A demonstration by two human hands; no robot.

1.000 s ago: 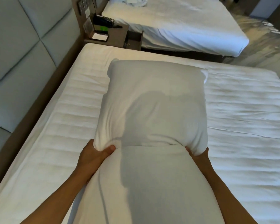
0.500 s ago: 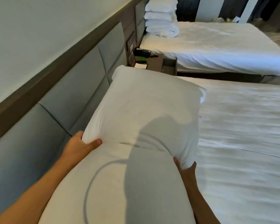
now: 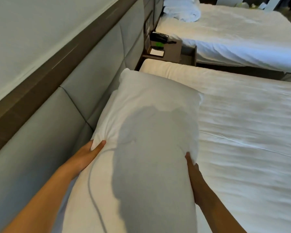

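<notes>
White pillow (image 3: 151, 132) held w/ both hands above the head end of the bed (image 3: 242, 132), beside the padded headboard (image 3: 74, 98).

Pillow is seen lengthwise, far corner pointed toward the nightstand (image 3: 172, 53), near end cut off at the btm of the frame; a dark shadow is cast across its middle. Its L edge is pinched by the left hand (image 3: 89, 153): thumb pressed on top, fabric bunched at the grip, other fingers hidden underneath. Its R edge is clasped by the right hand (image 3: 191, 167), thumb laid up along the side, remaining fingers tucked out of sight under the pillow. Whether the far end touches the mattress can't be told. On the nightstand a black phone (image 3: 159, 37) and a white notepad (image 3: 156, 52) are seen. Beyond it, a 2nd bed (image 3: 242, 34) w/ stacked white linen (image 3: 181, 10) at its head end.
</notes>
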